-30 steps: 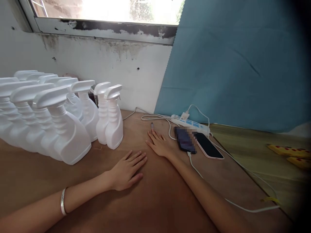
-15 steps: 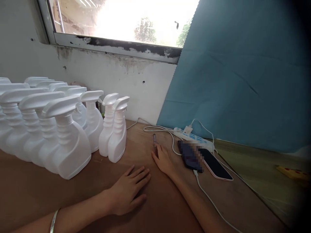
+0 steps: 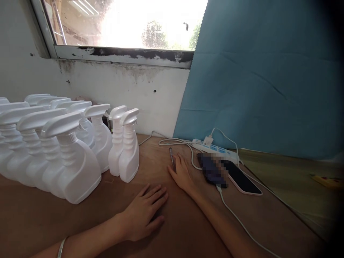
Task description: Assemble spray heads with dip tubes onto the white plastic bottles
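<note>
My left hand (image 3: pixel 146 215) lies flat on the brown tabletop (image 3: pixel 113 247), fingers spread and nothing in it. A bracelet circles that wrist. Farther forward, my right hand (image 3: pixel 182 175) rests palm down with its thumb apart from the fingers. Just left of its fingertips lies a small screwdriver (image 3: pixel 171 154) with a clear handle and thin shaft, pointing toward the thumb; whether the hand touches it I cannot tell. Several white spray bottles (image 3: pixel 77 168) stand upright in rows on the left. Two of them, a near one (image 3: pixel 130 154) and one behind, stand closest to my left hand.
Right of my right hand lie a dark phone (image 3: pixel 211 170) with a cable plugged in and a pink-edged phone (image 3: pixel 244 179). Behind them sits a white power strip (image 3: pixel 217 150) with loose cables. A blue cloth (image 3: pixel 255 89) hangs at the back, beside a window (image 3: pixel 129 25).
My right hand's fingers have shifted right, off the screwdriver, and now lie straighter. My left hand stays flat. The view has tilted slightly.
</note>
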### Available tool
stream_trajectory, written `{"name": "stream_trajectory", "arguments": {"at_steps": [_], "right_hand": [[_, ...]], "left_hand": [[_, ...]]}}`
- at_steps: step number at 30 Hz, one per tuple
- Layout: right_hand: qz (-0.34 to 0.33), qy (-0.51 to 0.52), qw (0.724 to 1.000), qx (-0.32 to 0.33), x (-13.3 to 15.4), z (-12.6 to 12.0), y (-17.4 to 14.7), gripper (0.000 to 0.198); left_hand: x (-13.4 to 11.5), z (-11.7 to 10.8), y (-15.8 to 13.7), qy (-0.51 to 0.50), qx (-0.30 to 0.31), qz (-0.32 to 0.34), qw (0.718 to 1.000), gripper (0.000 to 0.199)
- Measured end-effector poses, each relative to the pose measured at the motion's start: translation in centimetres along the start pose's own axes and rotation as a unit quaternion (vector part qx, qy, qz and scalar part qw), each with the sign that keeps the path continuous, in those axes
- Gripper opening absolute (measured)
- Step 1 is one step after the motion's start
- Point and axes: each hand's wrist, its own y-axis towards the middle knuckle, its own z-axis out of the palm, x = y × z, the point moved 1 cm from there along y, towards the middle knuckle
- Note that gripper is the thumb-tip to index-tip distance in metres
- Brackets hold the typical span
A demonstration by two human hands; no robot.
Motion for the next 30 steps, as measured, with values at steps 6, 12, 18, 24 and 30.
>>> {"name": "stream_trajectory", "arguments": {"at_steps": [6, 12, 18, 24, 30], "right_hand": [[-0.003, 0.238, 0.969, -0.072, 8.7, -2.4, 3.5, 0.074], [0.014, 0.453, 0.891, 0.027, 16.3, -4.0, 6.9, 0.095], [0.028, 0.508, 0.859, 0.049, 16.9, -3.1, 8.1, 0.093], [0.049, 0.519, 0.852, 0.056, 17.0, -2.4, 8.0, 0.094], [0.045, 0.526, 0.848, -0.046, 16.3, -2.7, 8.4, 0.07]], "left_hand": [[0.0, -0.1, 0.0, -0.012, 0.001, 0.003, 1.0, 0.058], [0.0, -0.3, 0.1, -0.019, -0.011, 0.001, 1.0, 0.059], [0.1, -0.2, 0.1, -0.024, -0.026, 0.007, 0.999, 0.059], [0.0, -0.1, 0.1, -0.024, -0.028, 0.007, 0.999, 0.057], [0.2, -0.1, 0.1, -0.029, -0.034, 0.007, 0.999, 0.058]]}}
